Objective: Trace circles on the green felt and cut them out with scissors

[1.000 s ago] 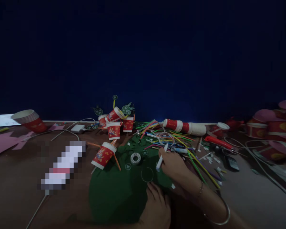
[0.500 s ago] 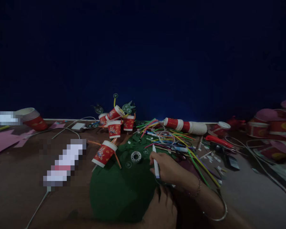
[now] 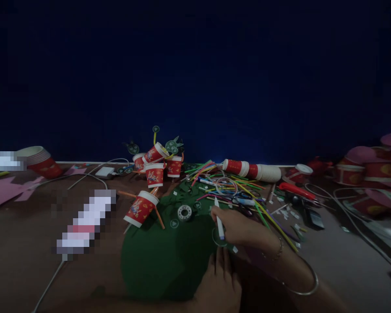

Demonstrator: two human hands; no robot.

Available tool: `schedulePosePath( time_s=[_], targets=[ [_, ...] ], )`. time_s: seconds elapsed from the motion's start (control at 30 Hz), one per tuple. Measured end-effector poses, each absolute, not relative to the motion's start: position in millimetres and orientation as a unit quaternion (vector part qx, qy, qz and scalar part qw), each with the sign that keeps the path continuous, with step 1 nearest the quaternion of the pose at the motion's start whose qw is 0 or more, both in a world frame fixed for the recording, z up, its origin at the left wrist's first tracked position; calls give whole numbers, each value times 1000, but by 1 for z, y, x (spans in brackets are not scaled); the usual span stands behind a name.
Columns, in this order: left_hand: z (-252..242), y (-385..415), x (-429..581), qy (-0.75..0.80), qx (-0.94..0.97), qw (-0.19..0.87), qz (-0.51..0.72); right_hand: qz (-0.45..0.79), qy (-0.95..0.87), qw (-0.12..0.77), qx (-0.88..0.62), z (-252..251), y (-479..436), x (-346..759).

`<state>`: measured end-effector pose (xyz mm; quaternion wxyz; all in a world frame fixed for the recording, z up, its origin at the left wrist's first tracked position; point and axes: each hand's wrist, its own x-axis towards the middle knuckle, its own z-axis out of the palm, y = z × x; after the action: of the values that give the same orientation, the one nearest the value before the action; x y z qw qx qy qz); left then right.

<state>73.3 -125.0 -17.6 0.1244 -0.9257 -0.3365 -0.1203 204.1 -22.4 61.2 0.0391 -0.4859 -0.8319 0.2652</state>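
A white marker is gripped in the closed fingers of my right hand, its pale tip pointing up and away. Beneath is a sheet of green paper, where a pale curved outline shows beside the marker's lower end. My left hand lies on the paper's near right part, fingers stretched forward and holding nothing visible. Left of the right hand, a roll of tape rests on the paper near small round pieces or drawings. The scene is dim.
Red-and-white paper cups with straws stand at the back left. Behind my hands lie many coloured straws and a stacked row of cups. Red-handled scissors and cables are to the right; a blurred-out phone-like object lies left.
My right hand has shifted slightly right with the marker, and more of the pale outline shows. The fingers of my left hand now extend more plainly over the paper.
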Motion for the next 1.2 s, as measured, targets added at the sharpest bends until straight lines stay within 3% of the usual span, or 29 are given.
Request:
schedulePosePath(
  time_s=[0.2, 0.43, 0.57, 0.83, 1.2],
  targets=[
    [-14, -123, 70, -320, -925, 144, -143, 305, -812, 56, -495, 65, -22, 203],
    [-12, -122, 73, -238, -935, 177, -192, 422, -759, 176, -464, 62, -16, 195],
    [-13, -122, 72, -230, -935, 176, -206, 486, -753, 166, -411, 58, -27, 179],
    [-22, -124, 79, -302, -939, 80, -142, 249, -861, 107, -431, 61, -41, 173],
    [-16, -124, 73, -279, -957, 17, -78, 268, -847, 50, -456, 62, -54, 165]
  ],
)
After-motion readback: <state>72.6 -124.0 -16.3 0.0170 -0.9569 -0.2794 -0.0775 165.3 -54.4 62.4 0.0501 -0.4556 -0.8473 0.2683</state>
